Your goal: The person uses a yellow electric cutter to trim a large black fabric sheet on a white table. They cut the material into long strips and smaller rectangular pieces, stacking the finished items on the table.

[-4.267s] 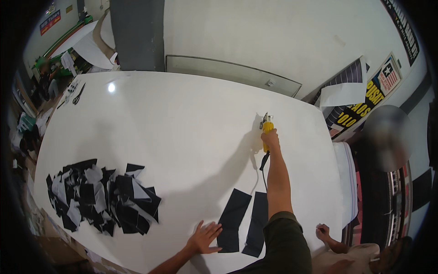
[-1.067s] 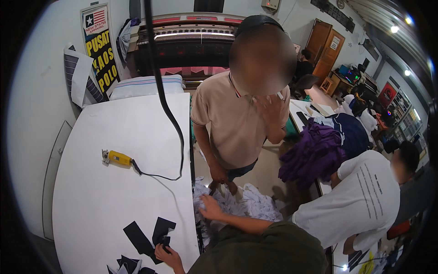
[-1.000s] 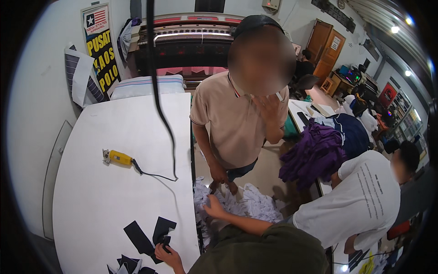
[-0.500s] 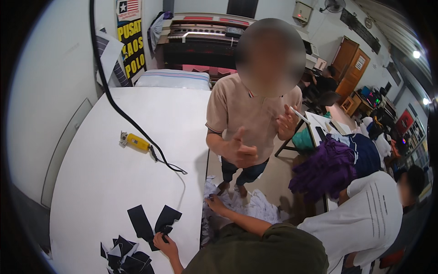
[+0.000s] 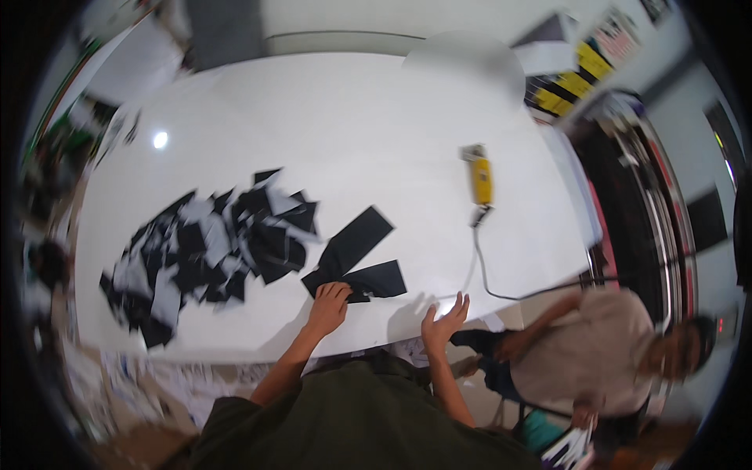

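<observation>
Two long black fabric pieces [image 5: 356, 241] spread in a V on the white table, bunched together at their near end. My left hand [image 5: 329, 307] is closed over that bunched end, its fingers side by side on the cloth. Off to the right, at the table's near edge, my right hand [image 5: 445, 323] is held up with fingers apart and nothing in it. A large loose heap of black and grey-white fabric pieces [image 5: 210, 239] lies left of my left hand.
A yellow handheld electric cutter [image 5: 482, 180] lies on the white table [image 5: 352, 133], its black cord [image 5: 509, 298] running off to the right. Beyond the right edge stands a person in a beige shirt [image 5: 583, 352]. A large dark machine [image 5: 627, 204] is farther right.
My view has swung left and down over the table, bringing the whole heap into sight. My right hand has come up from the white scraps beside the table; my left stays at the black pieces.
</observation>
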`<action>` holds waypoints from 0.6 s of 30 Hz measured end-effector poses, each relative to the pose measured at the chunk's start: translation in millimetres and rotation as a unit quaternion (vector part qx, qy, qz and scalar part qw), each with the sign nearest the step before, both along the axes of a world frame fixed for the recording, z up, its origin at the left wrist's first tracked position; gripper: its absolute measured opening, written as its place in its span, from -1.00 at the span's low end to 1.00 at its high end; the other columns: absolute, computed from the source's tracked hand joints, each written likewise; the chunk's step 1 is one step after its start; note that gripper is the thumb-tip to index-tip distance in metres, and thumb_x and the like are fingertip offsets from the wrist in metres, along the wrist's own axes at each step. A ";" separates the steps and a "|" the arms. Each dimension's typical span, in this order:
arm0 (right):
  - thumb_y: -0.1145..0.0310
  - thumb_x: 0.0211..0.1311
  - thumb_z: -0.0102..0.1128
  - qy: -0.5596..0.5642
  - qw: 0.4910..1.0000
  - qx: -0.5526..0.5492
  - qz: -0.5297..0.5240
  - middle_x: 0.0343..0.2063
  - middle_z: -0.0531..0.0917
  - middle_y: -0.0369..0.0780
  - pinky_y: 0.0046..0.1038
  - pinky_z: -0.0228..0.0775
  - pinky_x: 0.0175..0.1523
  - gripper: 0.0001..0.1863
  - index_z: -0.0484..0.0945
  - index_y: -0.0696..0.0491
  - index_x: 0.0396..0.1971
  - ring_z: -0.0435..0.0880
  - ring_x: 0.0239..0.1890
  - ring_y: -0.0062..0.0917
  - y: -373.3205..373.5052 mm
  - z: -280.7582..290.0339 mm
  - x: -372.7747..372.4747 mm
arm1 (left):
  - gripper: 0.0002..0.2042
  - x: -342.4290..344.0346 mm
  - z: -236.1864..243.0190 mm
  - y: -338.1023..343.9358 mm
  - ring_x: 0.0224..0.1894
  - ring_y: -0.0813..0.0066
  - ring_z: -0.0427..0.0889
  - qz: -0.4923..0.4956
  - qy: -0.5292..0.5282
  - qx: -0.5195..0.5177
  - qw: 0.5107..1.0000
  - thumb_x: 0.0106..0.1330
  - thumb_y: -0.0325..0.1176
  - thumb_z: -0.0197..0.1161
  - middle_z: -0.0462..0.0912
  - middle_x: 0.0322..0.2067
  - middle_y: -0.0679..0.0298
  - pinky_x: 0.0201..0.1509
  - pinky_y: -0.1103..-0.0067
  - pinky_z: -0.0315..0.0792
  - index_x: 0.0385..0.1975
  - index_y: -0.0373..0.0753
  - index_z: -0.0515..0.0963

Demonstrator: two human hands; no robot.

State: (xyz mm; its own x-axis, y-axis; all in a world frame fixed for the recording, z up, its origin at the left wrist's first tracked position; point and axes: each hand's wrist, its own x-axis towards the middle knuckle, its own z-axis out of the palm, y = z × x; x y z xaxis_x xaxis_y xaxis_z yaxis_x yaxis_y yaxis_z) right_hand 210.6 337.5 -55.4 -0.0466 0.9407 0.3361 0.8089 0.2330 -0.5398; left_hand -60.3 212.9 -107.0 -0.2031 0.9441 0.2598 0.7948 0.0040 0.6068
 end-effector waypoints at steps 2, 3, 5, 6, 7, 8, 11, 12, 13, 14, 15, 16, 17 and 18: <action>0.38 0.23 0.31 -0.009 0.989 0.020 0.144 0.41 0.27 0.16 0.09 0.03 0.49 -0.22 0.22 0.22 0.44 0.21 0.47 0.09 10.0 -1.8 -16.7 | -0.66 4.0 10.6 -19.9 0.27 0.08 0.44 0.028 -0.007 0.020 0.999 0.22 -0.44 0.32 0.52 0.16 0.13 0.39 0.15 0.23 0.02 -0.25 0.56; 0.38 0.26 0.29 -0.013 0.980 0.006 0.199 0.40 0.29 0.13 0.09 0.04 0.48 -0.26 0.26 0.21 0.42 0.24 0.45 0.06 12.0 -5.9 -29.5 | -0.64 4.8 15.0 -29.5 0.28 0.07 0.43 0.032 -0.007 0.033 0.999 0.24 -0.42 0.32 0.50 0.19 0.11 0.41 0.14 0.22 0.05 -0.25 0.56; 0.37 0.33 0.25 -0.033 0.957 -0.026 0.289 0.36 0.38 0.03 0.05 0.08 0.46 -0.39 0.36 0.14 0.36 0.31 0.40 0.00 32.8 -12.2 -54.3 | -0.63 12.7 29.7 -35.1 0.30 0.04 0.41 0.113 -0.014 0.031 0.993 0.27 -0.40 0.31 0.48 0.23 0.08 0.43 0.12 0.20 0.09 -0.25 0.54; 0.35 0.34 0.24 -0.034 0.944 -0.028 0.327 0.34 0.41 -0.01 0.02 0.10 0.45 -0.44 0.41 0.09 0.33 0.34 0.38 -0.02 38.4 -17.0 -67.2 | -0.62 14.3 33.8 -39.1 0.31 0.02 0.40 0.151 -0.015 0.033 0.988 0.28 -0.39 0.31 0.46 0.24 0.06 0.44 0.11 0.19 0.11 -0.25 0.53; 0.34 0.34 0.25 -0.046 0.939 -0.007 0.342 0.35 0.42 -0.02 0.03 0.09 0.45 -0.44 0.42 0.08 0.33 0.35 0.38 -0.02 45.4 -20.2 -80.1 | -0.60 14.1 31.7 -41.2 0.32 0.01 0.40 0.180 -0.015 0.026 0.983 0.29 -0.37 0.31 0.45 0.25 0.05 0.45 0.10 0.18 0.14 -0.25 0.52; 0.33 0.34 0.25 -0.056 0.935 0.004 0.350 0.35 0.42 -0.03 0.04 0.09 0.44 -0.44 0.43 0.07 0.32 0.35 0.38 -0.03 53.9 -22.2 -90.3 | -0.57 13.8 24.4 -40.9 0.33 0.00 0.39 0.206 -0.016 0.018 0.978 0.30 -0.35 0.32 0.45 0.26 0.04 0.45 0.08 0.17 0.16 -0.26 0.51; 0.30 0.34 0.26 -0.069 0.923 0.016 0.379 0.36 0.41 -0.04 0.08 0.07 0.44 -0.44 0.44 0.06 0.32 0.34 0.39 -0.03 75.4 -16.7 -127.6 | -0.52 -6.6 20.7 -22.7 0.35 0.00 0.37 0.231 0.007 0.019 0.973 0.32 -0.30 0.31 0.41 0.31 0.04 0.47 0.06 0.15 0.23 -0.23 0.49; 0.24 0.35 0.25 -0.059 0.916 0.000 0.397 0.39 0.39 -0.04 0.15 0.03 0.44 -0.41 0.42 0.02 0.36 0.30 0.42 0.00 83.0 -16.6 -134.3 | -0.51 -19.0 23.9 -7.4 0.36 0.00 0.37 0.234 0.020 0.021 0.972 0.33 -0.28 0.31 0.39 0.34 0.05 0.48 0.05 0.14 0.26 -0.21 0.49; 0.20 0.37 0.23 -0.087 0.916 0.003 0.393 0.41 0.36 -0.04 0.18 0.01 0.45 -0.40 0.42 0.00 0.38 0.28 0.45 0.00 87.0 -18.6 -140.3 | -0.50 -34.8 21.7 13.5 0.38 0.02 0.36 0.230 0.103 0.004 0.968 0.34 -0.25 0.30 0.36 0.38 0.06 0.49 -0.01 0.10 0.29 -0.16 0.48; 0.17 0.38 0.22 -0.116 0.916 0.008 0.384 0.44 0.34 -0.04 0.21 -0.01 0.46 -0.39 0.41 -0.02 0.40 0.25 0.48 0.00 91.2 -23.5 -145.4 | -0.49 -57.1 20.9 30.2 0.40 0.04 0.35 0.221 0.182 -0.014 0.958 0.36 -0.22 0.29 0.33 0.42 0.07 0.51 -0.08 0.06 0.32 -0.10 0.48; 0.08 0.43 0.17 -0.146 0.915 -0.008 0.377 0.47 0.31 -0.03 0.28 -0.10 0.49 -0.38 0.41 -0.05 0.43 0.19 0.53 -0.01 95.4 -29.2 -143.9 | -0.49 -80.9 25.9 37.1 0.43 0.08 0.32 0.225 0.239 -0.073 0.942 0.39 -0.18 0.25 0.30 0.45 0.09 0.51 -0.17 -0.02 0.35 -0.05 0.47; 0.06 0.43 0.15 -0.153 0.909 0.006 0.387 0.47 0.32 -0.03 0.29 -0.12 0.50 -0.38 0.42 -0.04 0.43 0.18 0.54 -0.02 98.4 -35.1 -145.9 | -0.50 -102.0 31.8 47.4 0.45 0.11 0.30 0.216 0.290 -0.126 0.924 0.43 -0.13 0.21 0.27 0.49 0.11 0.51 -0.26 -0.09 0.37 0.01 0.46; 0.04 0.44 0.13 -0.164 0.904 0.018 0.395 0.47 0.32 -0.03 0.30 -0.15 0.51 -0.38 0.42 -0.04 0.42 0.17 0.55 -0.02 94.9 -40.0 -146.5 | -0.49 -130.4 25.7 40.4 0.47 0.13 0.28 0.235 0.273 -0.143 0.922 0.45 -0.08 0.18 0.26 0.50 0.13 0.50 -0.33 -0.17 0.38 0.02 0.46; 0.02 0.45 0.12 -0.173 0.896 0.028 0.408 0.47 0.33 -0.03 0.31 -0.17 0.52 -0.38 0.43 -0.04 0.42 0.16 0.56 -0.03 88.0 -43.1 -147.2 | -0.49 -159.7 11.5 18.5 0.50 0.16 0.25 0.257 0.256 -0.165 0.917 0.47 -0.02 0.15 0.24 0.51 0.15 0.49 -0.40 -0.24 0.39 0.02 0.46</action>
